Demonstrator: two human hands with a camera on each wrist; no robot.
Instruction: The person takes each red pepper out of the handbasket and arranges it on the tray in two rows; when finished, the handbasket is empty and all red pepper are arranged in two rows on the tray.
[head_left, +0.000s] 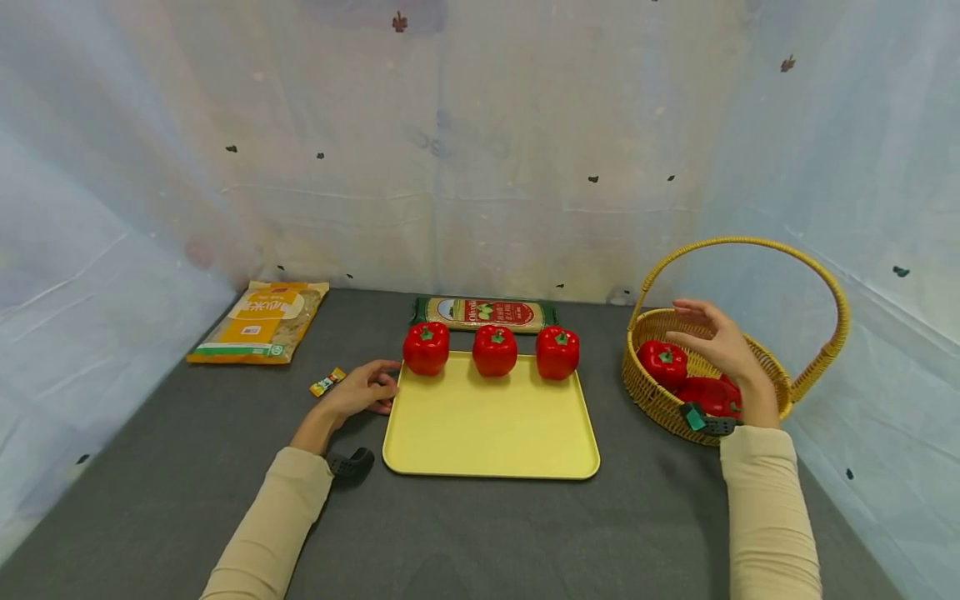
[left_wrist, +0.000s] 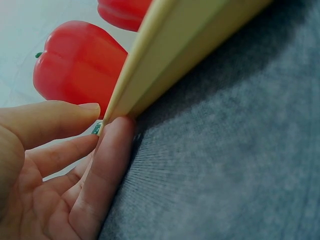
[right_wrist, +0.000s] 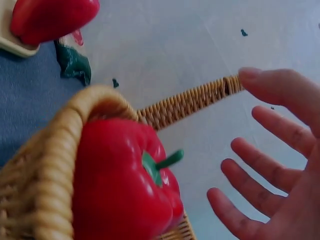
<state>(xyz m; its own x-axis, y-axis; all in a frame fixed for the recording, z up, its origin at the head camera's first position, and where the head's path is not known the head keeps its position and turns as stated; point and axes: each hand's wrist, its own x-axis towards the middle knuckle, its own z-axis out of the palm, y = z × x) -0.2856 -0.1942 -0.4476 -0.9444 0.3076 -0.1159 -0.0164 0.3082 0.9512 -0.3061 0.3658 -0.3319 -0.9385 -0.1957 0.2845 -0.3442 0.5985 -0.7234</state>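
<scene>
The upper part of the head view is filled by a pale, slightly shiny sheet (head_left: 510, 225), which is hung like a wall. Its surface is crossed by creases, and small dark marks (head_left: 593, 179) are scattered over it. Two reddish-brown leaf shapes (head_left: 400, 22) are seen at upper centre and upper right. Toward both side edges, a bluish tint is shown. The lower part is occupied by a dark grey surface (head_left: 480, 542), softly lit.

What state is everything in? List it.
Yellow tray: partly loaded
Three bell peppers: standing, lined up
Wicker basket: upright, partly filled
Bell peppers inside: partly hidden
Olivoilà packet: lying flat
Orange bag: lying flat
Small yellow packet: lying flat
Left hand: curled at tray's rim
Right hand: open, empty, near basket
</scene>
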